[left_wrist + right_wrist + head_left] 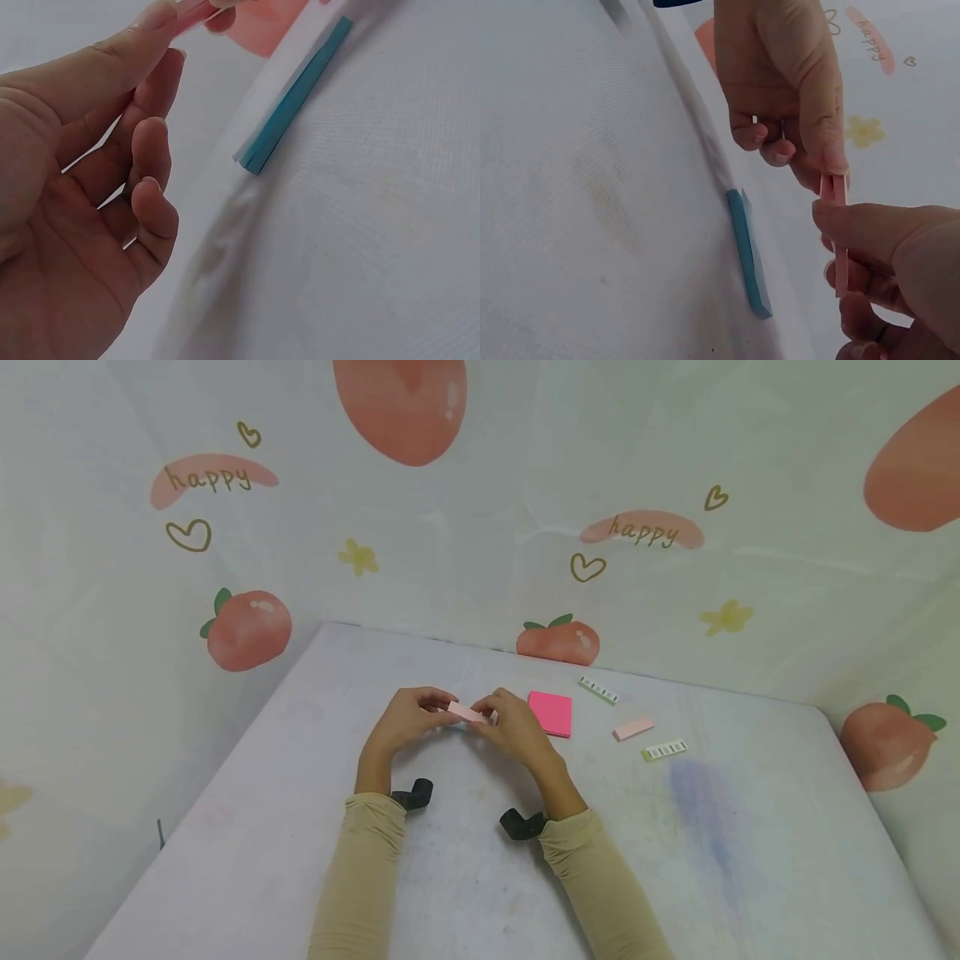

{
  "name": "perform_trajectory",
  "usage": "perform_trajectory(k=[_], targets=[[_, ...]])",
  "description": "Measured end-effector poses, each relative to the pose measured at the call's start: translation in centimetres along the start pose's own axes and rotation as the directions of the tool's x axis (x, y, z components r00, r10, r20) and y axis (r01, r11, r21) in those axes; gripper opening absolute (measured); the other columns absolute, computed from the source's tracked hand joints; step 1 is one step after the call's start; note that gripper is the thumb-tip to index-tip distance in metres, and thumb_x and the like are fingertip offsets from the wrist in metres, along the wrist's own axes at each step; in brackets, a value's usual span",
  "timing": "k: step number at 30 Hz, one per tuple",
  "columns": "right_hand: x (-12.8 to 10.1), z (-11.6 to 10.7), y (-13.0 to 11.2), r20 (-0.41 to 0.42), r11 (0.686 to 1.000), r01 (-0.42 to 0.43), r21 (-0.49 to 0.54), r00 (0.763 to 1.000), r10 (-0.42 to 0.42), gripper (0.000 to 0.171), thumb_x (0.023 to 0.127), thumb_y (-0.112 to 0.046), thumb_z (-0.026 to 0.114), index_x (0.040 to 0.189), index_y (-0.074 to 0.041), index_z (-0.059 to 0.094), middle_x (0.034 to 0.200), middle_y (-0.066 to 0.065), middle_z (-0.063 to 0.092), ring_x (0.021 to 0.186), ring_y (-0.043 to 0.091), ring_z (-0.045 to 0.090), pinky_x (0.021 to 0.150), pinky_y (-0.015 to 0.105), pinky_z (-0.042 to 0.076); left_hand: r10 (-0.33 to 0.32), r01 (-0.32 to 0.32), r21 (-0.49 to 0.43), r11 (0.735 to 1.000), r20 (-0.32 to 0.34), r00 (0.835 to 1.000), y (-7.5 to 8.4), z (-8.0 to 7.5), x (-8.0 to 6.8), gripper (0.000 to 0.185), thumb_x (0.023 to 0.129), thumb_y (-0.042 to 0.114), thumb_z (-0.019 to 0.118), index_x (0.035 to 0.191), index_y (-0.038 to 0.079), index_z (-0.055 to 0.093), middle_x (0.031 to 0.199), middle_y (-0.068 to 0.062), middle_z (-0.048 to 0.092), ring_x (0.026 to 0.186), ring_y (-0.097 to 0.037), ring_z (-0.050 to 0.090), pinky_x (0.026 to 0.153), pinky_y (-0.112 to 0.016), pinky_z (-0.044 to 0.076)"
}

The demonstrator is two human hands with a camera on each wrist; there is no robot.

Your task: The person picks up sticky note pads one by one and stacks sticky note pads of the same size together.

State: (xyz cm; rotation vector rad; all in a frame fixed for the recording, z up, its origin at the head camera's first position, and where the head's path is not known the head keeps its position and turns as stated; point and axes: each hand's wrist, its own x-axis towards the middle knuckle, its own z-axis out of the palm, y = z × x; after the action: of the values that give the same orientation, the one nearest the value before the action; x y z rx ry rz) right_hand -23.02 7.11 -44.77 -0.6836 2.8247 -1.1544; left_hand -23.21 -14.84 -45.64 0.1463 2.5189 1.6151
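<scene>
Both hands hold a narrow pink folded paper strip (pixel 467 712) up over the table. My left hand (pixel 411 718) pinches one end between thumb and fingers; its other fingers curl loosely in the left wrist view. The right hand (pixel 513 727) grips the strip farther along, thumb on the near face, as the right wrist view shows (pixel 930 255). Two thin layers show at the strip's left-hand end (pixel 838 187). Below the hands, a teal folded strip (pixel 296 97) lies on the table, mostly hidden by them in the head view.
Just right of the right hand sits a bright pink sticky-note pad (pixel 550 714). Beyond it lie a patterned strip with a green edge (pixel 598 690), a second pink strip (pixel 633 729) and a patterned strip with a yellow-green end (pixel 665 750). A printed curtain (pixel 465 585) stands behind the white table (pixel 300 860).
</scene>
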Motion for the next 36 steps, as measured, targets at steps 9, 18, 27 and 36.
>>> perform_trajectory(k=[9, 18, 27, 36], targets=[[0.1, 0.0, 0.8, -0.015, 0.984, -0.030, 0.177, 0.999, 0.033, 0.023, 0.092, -0.024, 0.077, 0.112, -0.013, 0.076, 0.101, 0.004, 0.067, 0.082, 0.017, 0.058, 0.071, 0.026, 0.048, -0.039, 0.039, 0.005, 0.999, 0.009, 0.999, -0.1, -0.1, 0.0, 0.046, 0.082, 0.034, 0.086, 0.120, 0.012, 0.073, 0.108, -0.007, 0.074, 0.092, -0.017, 0.066, 0.075, -0.028, 0.052], [0.2, 0.1, 1.1, -0.024, 0.930, -0.126, 0.344, 0.989, 0.143, 0.031, 0.092, -0.029, 0.077, 0.120, -0.017, 0.073, 0.115, 0.003, 0.071, 0.085, 0.018, 0.063, 0.070, 0.028, 0.049, -0.033, 0.033, -0.025, 0.999, 0.006, 0.999, -0.1, 0.0, 0.2, 0.043, 0.083, 0.032, 0.085, 0.118, 0.011, 0.073, 0.108, -0.008, 0.073, 0.093, -0.018, 0.066, 0.075, -0.028, 0.053], [0.4, -0.3, 1.0, -0.020, 0.896, -0.159, 0.414, 0.983, 0.183, 0.039, 0.095, -0.033, 0.073, 0.130, -0.018, 0.069, 0.118, 0.006, 0.068, 0.091, 0.020, 0.060, 0.072, 0.027, 0.049, -0.022, 0.022, -0.043, 0.999, 0.002, 1.000, -0.1, -0.2, 0.1, 0.039, 0.083, 0.029, 0.085, 0.115, 0.009, 0.074, 0.103, -0.008, 0.073, 0.087, -0.016, 0.066, 0.074, -0.028, 0.054], [0.3, -0.1, 1.2, -0.022, 0.870, -0.128, 0.476, 0.987, 0.158, 0.035, 0.095, -0.029, 0.073, 0.128, -0.019, 0.071, 0.115, 0.007, 0.067, 0.087, 0.018, 0.060, 0.069, 0.025, 0.047, -0.044, 0.044, -0.049, 0.998, 0.001, 0.999, -0.5, -0.3, 0.2, 0.044, 0.083, 0.027, 0.085, 0.119, 0.007, 0.070, 0.109, -0.011, 0.072, 0.092, -0.016, 0.066, 0.076, -0.027, 0.055]])
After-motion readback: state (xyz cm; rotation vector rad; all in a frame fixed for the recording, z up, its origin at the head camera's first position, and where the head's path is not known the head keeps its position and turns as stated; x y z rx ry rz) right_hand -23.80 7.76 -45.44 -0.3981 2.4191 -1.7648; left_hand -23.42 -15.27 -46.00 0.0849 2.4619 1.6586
